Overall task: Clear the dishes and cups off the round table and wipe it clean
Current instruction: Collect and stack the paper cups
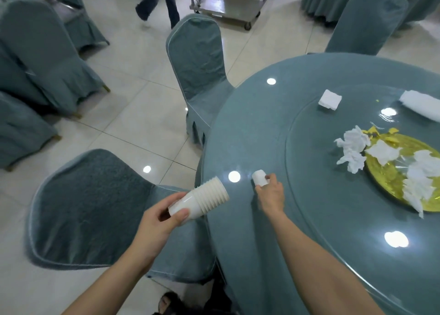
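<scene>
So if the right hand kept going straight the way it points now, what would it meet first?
The right hand already pinches the small white cup. Beyond that, bare table glass, then probably the table's far edge; depth is unclear.

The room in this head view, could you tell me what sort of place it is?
Probably a banquet hall: a round table with a glass turntable, fabric-covered chairs, and a metal service cart.

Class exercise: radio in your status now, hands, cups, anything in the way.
Left hand grips cup stack. Right hand pinches single cup on round table. Tissues, gold plate remain; nothing blocking.
</scene>
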